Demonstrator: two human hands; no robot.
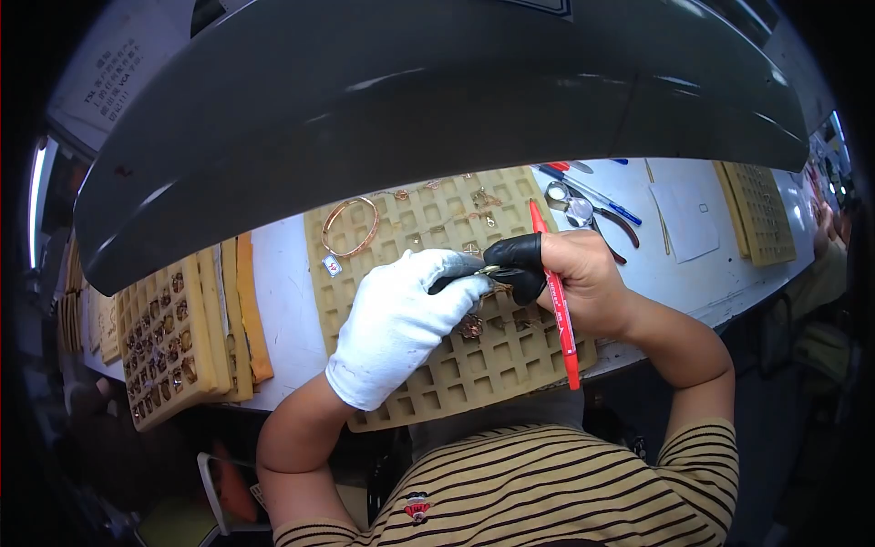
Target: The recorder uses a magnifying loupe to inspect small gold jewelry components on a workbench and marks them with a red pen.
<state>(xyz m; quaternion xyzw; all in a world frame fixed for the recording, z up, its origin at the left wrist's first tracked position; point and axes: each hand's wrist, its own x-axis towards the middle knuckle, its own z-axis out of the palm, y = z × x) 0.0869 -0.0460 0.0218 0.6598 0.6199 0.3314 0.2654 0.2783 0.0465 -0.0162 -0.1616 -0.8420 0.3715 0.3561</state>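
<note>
A small gold-coloured jewellery piece (pixel 488 271) is pinched between my two hands, above a beige tray (pixel 472 386) with rows of square pockets. My left hand (pixel 403 314), in a white glove, grips it from the left. Black finger covers sit on the thumb and a finger of my right hand (pixel 574 273), which meets the piece from the right. That hand also holds a red marker pen (pixel 562 314), its tip pointing away from me. A flower-shaped pendant (pixel 470 326) lies just below my fingers. Farther up the tray are a rose-gold bangle (pixel 351 254), a small tag (pixel 331 265) and thin chains.
A dark grey lamp hood (pixel 437 102) hangs over the bench. Right of the tray lie pliers (pixel 618 225), a loupe (pixel 557 195), pens (pixel 605 198) and paper (pixel 687 225). Trays (pixel 762 215) stand farther right, near another person's hand (pixel 825 222). Stacked trays (pixel 160 335) with jewellery stand left.
</note>
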